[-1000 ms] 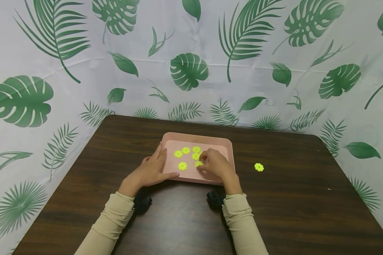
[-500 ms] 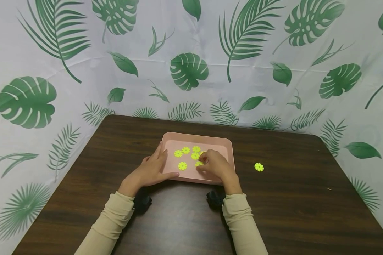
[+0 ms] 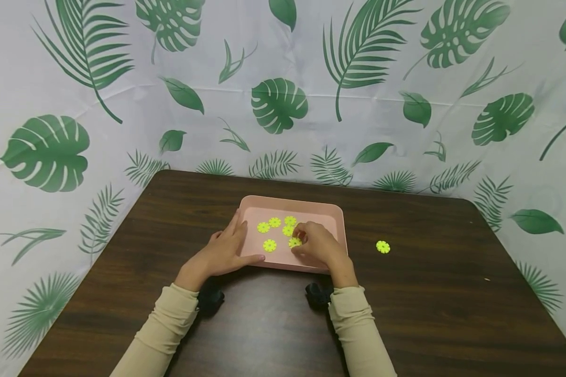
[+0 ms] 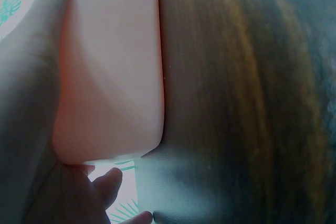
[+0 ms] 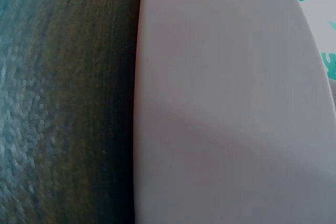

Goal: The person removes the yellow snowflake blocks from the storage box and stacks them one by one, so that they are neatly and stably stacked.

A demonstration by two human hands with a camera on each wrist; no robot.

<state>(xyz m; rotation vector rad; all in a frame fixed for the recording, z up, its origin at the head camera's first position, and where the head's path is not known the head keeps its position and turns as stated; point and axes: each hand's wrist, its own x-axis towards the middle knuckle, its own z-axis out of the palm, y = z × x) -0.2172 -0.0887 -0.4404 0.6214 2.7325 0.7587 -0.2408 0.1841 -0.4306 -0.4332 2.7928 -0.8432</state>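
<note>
In the head view, a pink tray holds several flat yellow-green notched plastic discs. My left hand lies along the tray's left side, fingers fairly straight and thumb stretched over the front rim. The left wrist view shows that hand beside the tray's outer wall. Inside the tray's right half, my right hand has curled fingers, with thumb and index fingertip at the edges of one notched disc. Its other fingers are partly hidden. The right wrist view shows only the tray's wall, not the hand.
One more notched disc lies on the dark wooden table, right of the tray. A leaf-patterned white cloth hangs behind the table and at its sides. Black wrist straps sit below both hands.
My right hand shifts very slightly among the discs. A disc partly visible by its index finger earlier is now hidden, and the disc beside it has slid slightly left. The left hand stays put.
</note>
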